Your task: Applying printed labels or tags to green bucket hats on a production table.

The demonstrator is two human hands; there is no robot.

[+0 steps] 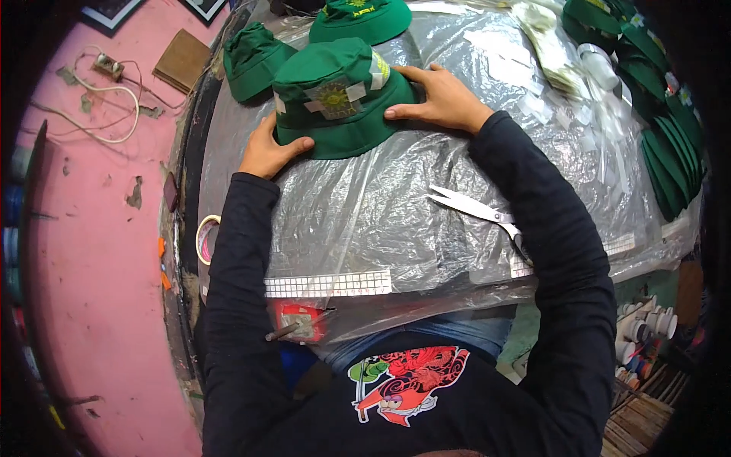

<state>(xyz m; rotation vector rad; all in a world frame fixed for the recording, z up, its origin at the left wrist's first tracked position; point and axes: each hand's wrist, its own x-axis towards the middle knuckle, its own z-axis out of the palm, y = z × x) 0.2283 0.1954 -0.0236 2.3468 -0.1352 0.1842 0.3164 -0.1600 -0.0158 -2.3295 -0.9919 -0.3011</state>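
Observation:
A green bucket hat [324,68] with a yellow emblem framed by pale tape pieces rests on the plastic-covered table [365,221]. My left hand [278,148] grips its brim at the left, thumb on top. My right hand [434,103] holds the hat at the right, with the thumb pressed on the brim. Two more green hats [251,61] [358,19] lie behind it. White-bladed scissors [472,207] lie open below my right hand, partly hidden by my forearm.
Stacked green hats [659,122] fill the right side, beside pale strips and scraps [548,53]. A gridded ruler [327,283] lies along the front edge. A tape roll [205,236] is at left. Spools [647,327] sit below right. Cables [110,91] lie on the pink surface at left.

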